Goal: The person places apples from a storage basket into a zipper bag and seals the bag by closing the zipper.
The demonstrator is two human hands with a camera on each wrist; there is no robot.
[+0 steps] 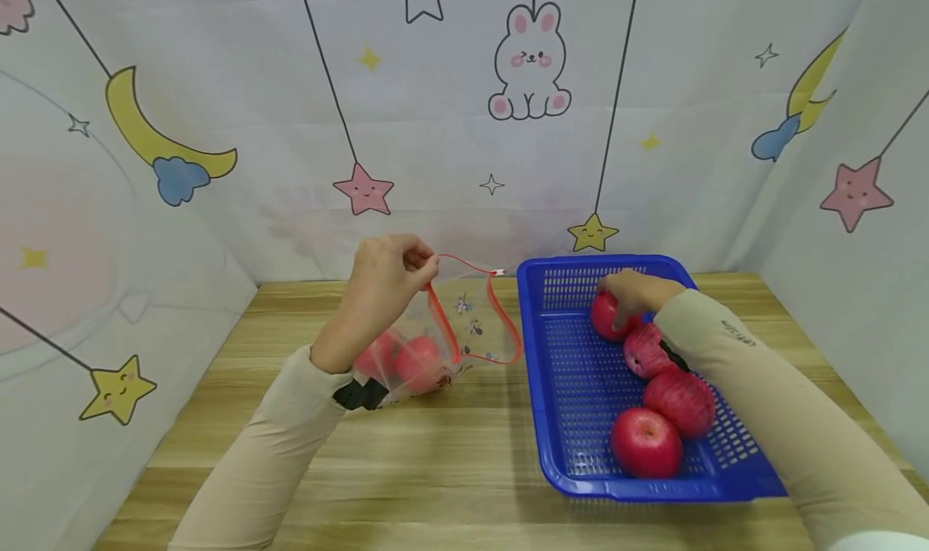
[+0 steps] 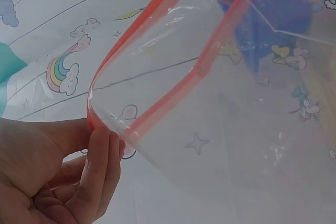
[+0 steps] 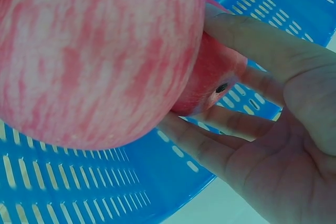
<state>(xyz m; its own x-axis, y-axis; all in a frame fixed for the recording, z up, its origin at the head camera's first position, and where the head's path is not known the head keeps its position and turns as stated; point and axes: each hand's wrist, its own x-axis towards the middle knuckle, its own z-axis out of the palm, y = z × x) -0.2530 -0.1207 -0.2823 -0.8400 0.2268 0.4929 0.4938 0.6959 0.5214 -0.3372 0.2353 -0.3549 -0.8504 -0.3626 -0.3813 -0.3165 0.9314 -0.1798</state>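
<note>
My left hand (image 1: 392,281) pinches the red zip edge of a clear plastic bag (image 2: 210,150) printed with small cartoon figures. The bag's mouth gapes toward the right, and red apples (image 1: 421,364) show through its lower part on the table. Inside the blue basket (image 1: 533,390), my right hand (image 1: 635,290) has its fingers and thumb around a red apple (image 1: 608,317) at the far end. In the right wrist view, that apple (image 3: 210,77) is partly covered by a larger-looking streaked apple (image 3: 94,61) closer to the camera.
Three more apples lie in a row along the basket's right side, the nearest one (image 1: 646,443) by the front rim. Beneath everything is a wood-grain table (image 1: 406,470). A white cloth backdrop (image 1: 450,115) with cartoon prints stands behind and at both sides.
</note>
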